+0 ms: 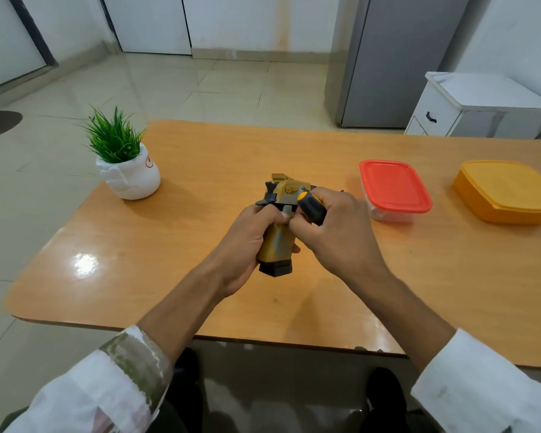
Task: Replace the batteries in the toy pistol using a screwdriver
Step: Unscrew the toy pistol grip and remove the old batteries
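A tan and black toy pistol (280, 242) is held above the middle of the wooden table (169, 245), its black grip base pointing toward me. My left hand (247, 245) wraps around the pistol's grip. My right hand (338, 232) holds a screwdriver (311, 207) with a black and yellow handle, and its fingertips touch the pistol's side just above the grip. The screwdriver's shaft and tip are hidden behind my fingers and the pistol.
A small green plant in a white pot (128, 176) stands at the table's left. A clear box with a red lid (394, 187) and a yellow container (506, 192) sit at the right. A white cabinet (469, 104) and grey fridge (397, 57) stand beyond.
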